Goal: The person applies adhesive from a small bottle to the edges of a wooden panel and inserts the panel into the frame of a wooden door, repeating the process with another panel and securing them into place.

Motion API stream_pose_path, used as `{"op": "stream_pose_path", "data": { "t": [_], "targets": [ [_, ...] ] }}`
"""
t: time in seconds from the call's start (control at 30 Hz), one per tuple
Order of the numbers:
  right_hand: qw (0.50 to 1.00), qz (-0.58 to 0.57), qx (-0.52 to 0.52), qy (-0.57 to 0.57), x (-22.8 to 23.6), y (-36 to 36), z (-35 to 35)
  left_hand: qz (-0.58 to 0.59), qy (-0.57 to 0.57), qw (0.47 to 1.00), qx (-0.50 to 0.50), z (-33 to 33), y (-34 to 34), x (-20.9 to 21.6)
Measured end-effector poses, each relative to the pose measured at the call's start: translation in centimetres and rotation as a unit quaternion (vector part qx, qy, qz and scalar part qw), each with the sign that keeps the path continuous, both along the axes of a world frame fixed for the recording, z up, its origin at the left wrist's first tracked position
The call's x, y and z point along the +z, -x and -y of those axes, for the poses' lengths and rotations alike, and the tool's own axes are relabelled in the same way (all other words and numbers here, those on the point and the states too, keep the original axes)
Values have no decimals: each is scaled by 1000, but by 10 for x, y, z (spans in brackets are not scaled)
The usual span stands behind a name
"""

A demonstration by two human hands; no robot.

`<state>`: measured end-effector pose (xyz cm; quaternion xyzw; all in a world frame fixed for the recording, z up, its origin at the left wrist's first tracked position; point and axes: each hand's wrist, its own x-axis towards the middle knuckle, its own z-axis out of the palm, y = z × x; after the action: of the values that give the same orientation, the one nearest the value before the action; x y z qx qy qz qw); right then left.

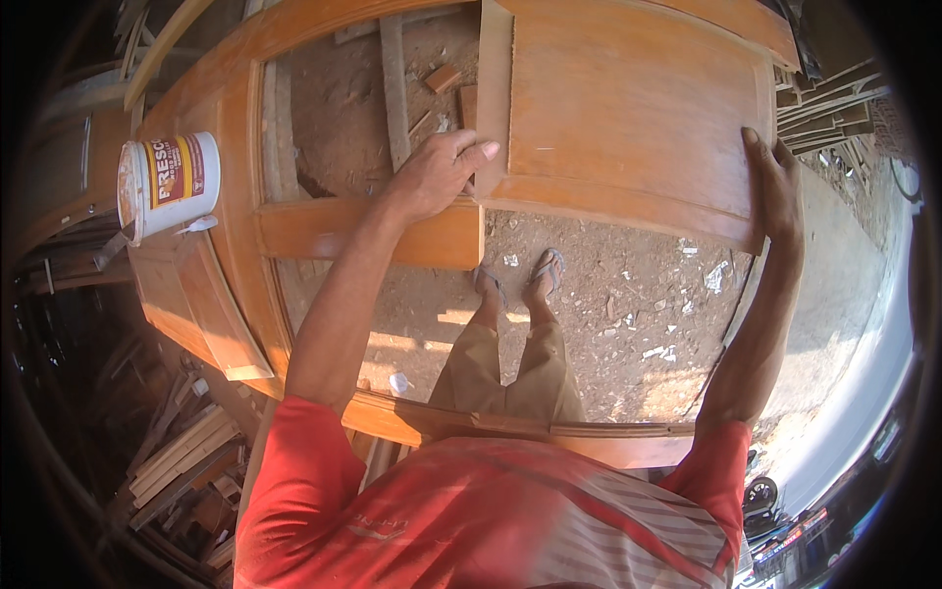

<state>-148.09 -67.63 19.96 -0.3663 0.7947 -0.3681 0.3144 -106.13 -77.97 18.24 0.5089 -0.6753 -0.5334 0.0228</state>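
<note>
A large orange-brown wooden door panel (633, 113) lies across the right part of an open door frame (242, 177). My left hand (440, 175) is closed at the panel's lower left corner, above the end of a wooden crossbar (432, 239). At the panel's right edge, my right hand (775, 187) grips with the thumb side on top; some of its fingers are hidden beyond the edge. Pale bare wood runs in a strip along the panel's left side. Through the frame's openings the ground shows.
A white plastic tub (201, 177) stands on the frame's left side, with a scraper (115, 247) near it. A small loose panel (218, 304) rests below. Timber offcuts (186, 461) are piled lower left, more wood strips (834, 108) at far right. My sandalled feet stand within the frame.
</note>
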Motion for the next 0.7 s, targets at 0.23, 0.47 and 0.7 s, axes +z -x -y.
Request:
{"op": "stream_pose_path", "data": {
  "t": [0.23,0.47,0.7],
  "targets": [
    [1000,15,18,-14,-9,8,4,-14,-11,1000,2,2,-5,-8],
    [999,-16,12,-27,-1,3,16,-9,-33,999,6,8,-15,-16],
    [999,-9,12,-46,0,-3,2,-54,-28,998,3,3,-12,-9]
  ]
}}
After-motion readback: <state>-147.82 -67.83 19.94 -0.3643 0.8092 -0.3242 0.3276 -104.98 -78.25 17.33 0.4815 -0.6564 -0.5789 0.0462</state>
